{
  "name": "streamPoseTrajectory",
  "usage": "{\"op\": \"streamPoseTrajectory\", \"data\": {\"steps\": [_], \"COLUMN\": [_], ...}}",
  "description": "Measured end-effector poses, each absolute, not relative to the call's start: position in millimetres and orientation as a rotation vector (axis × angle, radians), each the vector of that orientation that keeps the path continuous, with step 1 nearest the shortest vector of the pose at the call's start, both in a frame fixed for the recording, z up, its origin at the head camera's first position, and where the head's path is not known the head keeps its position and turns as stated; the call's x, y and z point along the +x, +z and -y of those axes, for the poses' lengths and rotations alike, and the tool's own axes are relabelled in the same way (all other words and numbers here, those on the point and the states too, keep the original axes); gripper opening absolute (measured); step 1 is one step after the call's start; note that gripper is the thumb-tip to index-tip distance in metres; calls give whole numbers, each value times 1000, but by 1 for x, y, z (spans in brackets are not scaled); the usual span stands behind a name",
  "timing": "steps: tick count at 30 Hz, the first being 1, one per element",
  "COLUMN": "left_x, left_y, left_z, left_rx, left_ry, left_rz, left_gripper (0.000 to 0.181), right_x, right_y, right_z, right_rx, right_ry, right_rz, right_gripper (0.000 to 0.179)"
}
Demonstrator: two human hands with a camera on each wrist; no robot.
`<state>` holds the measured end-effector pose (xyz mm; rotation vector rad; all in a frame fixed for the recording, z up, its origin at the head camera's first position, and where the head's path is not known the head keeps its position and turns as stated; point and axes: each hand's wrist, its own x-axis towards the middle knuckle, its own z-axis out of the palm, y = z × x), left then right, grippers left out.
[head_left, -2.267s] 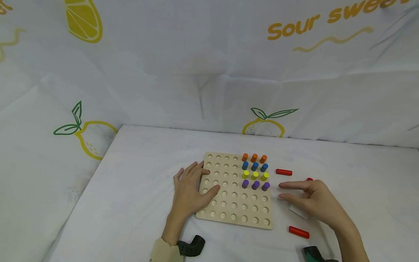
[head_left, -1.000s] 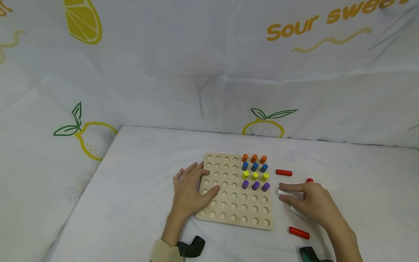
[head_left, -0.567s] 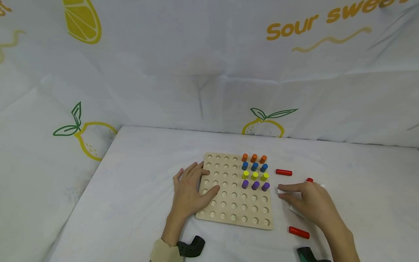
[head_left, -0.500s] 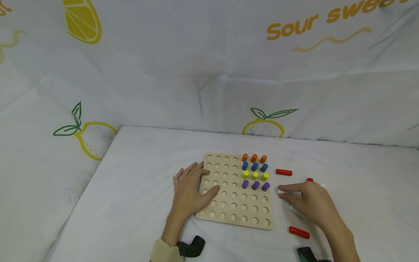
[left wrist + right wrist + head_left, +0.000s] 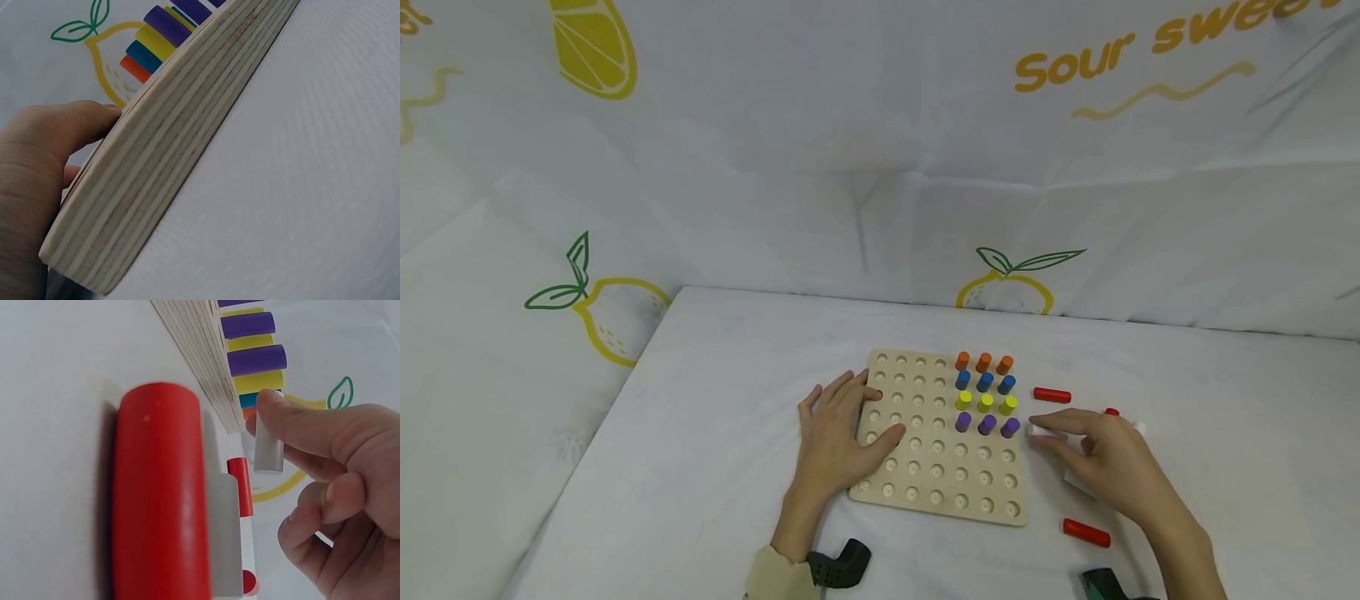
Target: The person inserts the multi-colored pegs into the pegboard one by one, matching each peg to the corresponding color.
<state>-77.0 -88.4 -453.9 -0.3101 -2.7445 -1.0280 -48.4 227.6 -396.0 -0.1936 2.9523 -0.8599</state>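
Note:
My left hand (image 5: 838,446) rests on the left edge of a wooden pegboard (image 5: 917,477), its fingers spread and the thumb lying on the top face. Just right of the board, my right hand (image 5: 1116,462) pinches a white peg (image 5: 269,450) between thumb and fingertips. In the right wrist view that peg is clear of the cloth. Rows of orange (image 5: 983,362), blue (image 5: 985,382), yellow (image 5: 985,403) and purple pegs (image 5: 987,425) stand upright in holes on the board's right side. In the left wrist view the board's layered side (image 5: 169,144) fills the middle.
Red pegs lie on the white cloth: one beyond my right hand (image 5: 1052,395), one nearer me (image 5: 1086,532), and one partly hidden behind that hand (image 5: 1112,412). Another white peg (image 5: 224,534) lies by the near red one. A lemon-print sheet (image 5: 820,167) hangs behind.
My right hand has come down on a white peg, pinched it and drawn it slightly left, toward the board. My left hand has stayed on the board.

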Motion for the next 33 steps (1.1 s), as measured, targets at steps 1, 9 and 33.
{"op": "streamPoseTrajectory", "data": {"steps": [1,9,33], "left_x": [-77,-77,-77], "left_y": [-454,-454,-454], "left_z": [88,88,88], "left_rx": [-311,-300,-308], "left_ry": [-1027,-1019,-1022], "left_rz": [2742,2753,2742], "left_gripper": [42,43,42], "right_x": [-48,-46,-40], "right_y": [-396,-397,-393], "right_z": [-228,-227,-214], "right_rx": [-213,-326,-264], "right_ry": [-899,-1043,-1475], "right_rz": [-2943,-2881,-2685], "right_gripper": [26,28,23]}}
